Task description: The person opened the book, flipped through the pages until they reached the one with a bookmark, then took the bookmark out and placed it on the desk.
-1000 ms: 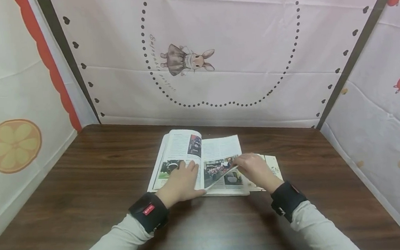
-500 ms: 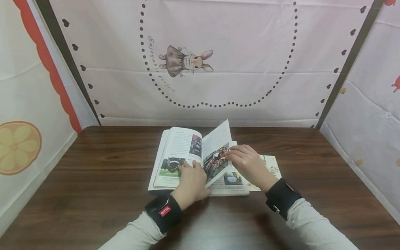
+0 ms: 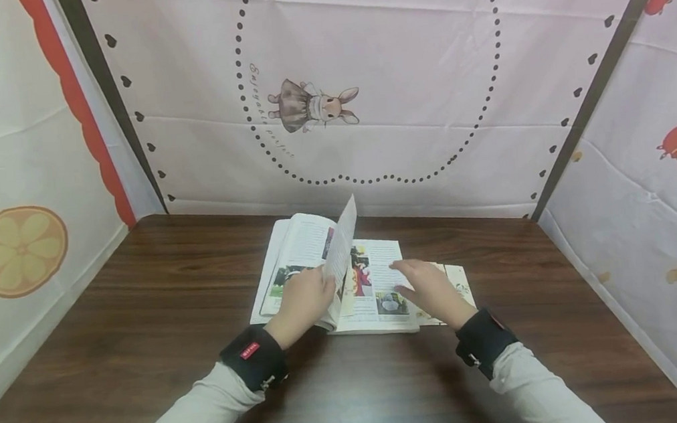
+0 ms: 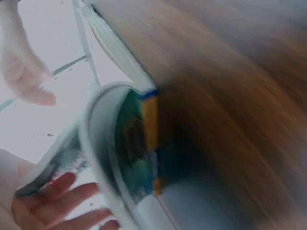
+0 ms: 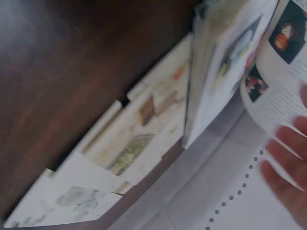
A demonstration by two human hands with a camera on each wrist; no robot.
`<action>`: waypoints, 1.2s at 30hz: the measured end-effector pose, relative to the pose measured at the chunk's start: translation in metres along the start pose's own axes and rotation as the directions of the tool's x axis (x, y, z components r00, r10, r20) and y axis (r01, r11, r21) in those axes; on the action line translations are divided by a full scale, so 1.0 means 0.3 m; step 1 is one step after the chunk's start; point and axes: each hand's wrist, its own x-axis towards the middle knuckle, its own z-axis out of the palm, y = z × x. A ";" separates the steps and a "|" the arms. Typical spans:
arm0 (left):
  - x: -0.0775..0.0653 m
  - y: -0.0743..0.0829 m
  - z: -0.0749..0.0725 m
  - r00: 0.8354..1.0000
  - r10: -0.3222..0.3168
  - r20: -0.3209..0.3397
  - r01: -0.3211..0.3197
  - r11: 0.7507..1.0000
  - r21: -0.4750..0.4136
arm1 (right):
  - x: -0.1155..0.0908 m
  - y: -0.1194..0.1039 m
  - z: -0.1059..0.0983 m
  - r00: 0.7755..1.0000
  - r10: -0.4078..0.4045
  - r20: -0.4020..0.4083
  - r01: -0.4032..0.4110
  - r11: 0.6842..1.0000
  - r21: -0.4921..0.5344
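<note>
From where I stand, the open book (image 3: 365,311) lies on the table (image 3: 354,385), and what counts is its one raised leaf (image 3: 340,245), standing up near the spine with its long edge running away from the person. The left hand (image 3: 303,302) is the nearer one, over the near part of the book's left side: its fingers (image 4: 72,201) are spread and fairly straight, not clenched, and the leaf comes down right against them, so from those fingers it rises upward and toward the book's far edge. The right hand (image 3: 433,290) is over the book's right side, its fingers loose and slightly bent, holding nothing, with the leaf off to their left and well apart from them. I'd judge the left hand best placed to guide the leaf over. Half a second ago the leaf leaned toward the book's right side and the right fingers had it by the edge; now they are off it, it stands nearly upright, and the left hand sits farther toward the book's left. The patterned cards (image 3: 458,280) to the book's right look much as they did.
</note>
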 end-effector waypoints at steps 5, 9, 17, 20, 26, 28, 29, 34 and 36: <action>-0.011 -0.040 -0.028 0.997 -0.033 -0.070 0.025 0.993 -0.113 | -0.011 0.008 0.042 0.948 0.100 0.303 -0.109 0.994 0.015; -0.017 -0.062 -0.048 0.993 -0.061 -0.100 0.046 0.988 -0.145 | -0.014 0.007 0.064 0.927 0.083 0.366 -0.095 0.995 0.014; -0.016 -0.100 -0.027 0.983 0.158 -0.095 -0.137 0.971 0.197 | -0.011 0.006 0.075 0.933 0.043 0.357 -0.033 0.999 -0.034; -0.005 -0.105 -0.019 0.959 0.270 0.082 -0.282 0.932 0.227 | -0.012 0.006 0.075 0.939 0.018 0.343 -0.010 1.000 -0.023; 0.004 -0.146 -0.025 0.893 0.267 0.362 -0.318 0.944 0.088 | 0.039 -0.022 0.075 0.907 0.006 0.421 -0.053 0.993 0.102; 0.005 -0.165 -0.039 0.894 0.267 0.359 -0.294 0.955 0.023 | 0.074 -0.030 0.076 0.886 0.034 0.462 -0.118 0.981 0.155; 0.006 -0.174 -0.046 0.893 0.280 0.352 -0.298 0.955 -0.003 | 0.092 -0.033 0.076 0.874 0.071 0.480 -0.176 0.968 0.179; 0.010 -0.194 -0.067 0.857 0.325 0.400 -0.319 0.944 -0.085 | 0.169 -0.041 0.089 0.807 0.252 0.534 -0.509 0.755 0.413; 0.012 -0.195 -0.064 0.845 0.317 0.431 -0.311 0.946 -0.086 | 0.194 -0.046 0.103 0.780 0.280 0.560 -0.592 0.618 0.517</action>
